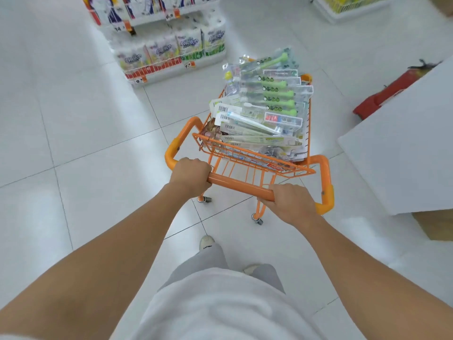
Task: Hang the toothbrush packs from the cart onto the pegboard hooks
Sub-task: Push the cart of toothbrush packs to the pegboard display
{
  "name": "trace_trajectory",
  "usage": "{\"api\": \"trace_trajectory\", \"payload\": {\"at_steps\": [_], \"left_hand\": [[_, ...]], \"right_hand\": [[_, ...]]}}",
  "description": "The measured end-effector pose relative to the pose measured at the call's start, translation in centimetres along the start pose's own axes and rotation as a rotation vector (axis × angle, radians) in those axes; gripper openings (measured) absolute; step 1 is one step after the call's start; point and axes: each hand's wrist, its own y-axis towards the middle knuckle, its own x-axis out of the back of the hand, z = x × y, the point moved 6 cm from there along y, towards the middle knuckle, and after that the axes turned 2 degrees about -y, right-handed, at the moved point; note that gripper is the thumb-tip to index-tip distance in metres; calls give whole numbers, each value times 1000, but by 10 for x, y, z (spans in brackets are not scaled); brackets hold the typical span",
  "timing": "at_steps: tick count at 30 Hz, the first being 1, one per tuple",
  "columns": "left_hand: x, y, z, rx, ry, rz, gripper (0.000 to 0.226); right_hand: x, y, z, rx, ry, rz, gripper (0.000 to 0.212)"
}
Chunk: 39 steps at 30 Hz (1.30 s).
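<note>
Behind the small orange wire cart point(257, 165), our left hand point(191, 173) and right hand point(289, 202) grasp its handle bar; the heaped clear plastic toothbrush packs point(264, 104) could slide off if we turn sharply.

Toothbrush packs point(267, 104) are lying heaped in the cart point(247, 165); shelves point(169, 45) are standing ahead to its left (an extinguisher point(392, 90) lying right).

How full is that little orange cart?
Heaped full. The toothbrush packs pile above the rim of the cart, and the topmost ones stick out past its far edge.
</note>
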Motion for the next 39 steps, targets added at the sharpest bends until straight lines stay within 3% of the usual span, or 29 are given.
{"api": "trace_trajectory", "payload": {"at_steps": [14, 27, 39], "left_hand": [[-27, -59, 135, 444, -133, 12, 14], [-58, -139, 154, 938, -385, 9, 15], [-96, -232, 197, 1288, -491, -28, 20]], "right_hand": [[38, 118, 129, 484, -184, -23, 51], [62, 176, 232, 995, -364, 21, 50], [61, 184, 393, 1374, -521, -13, 61]]}}
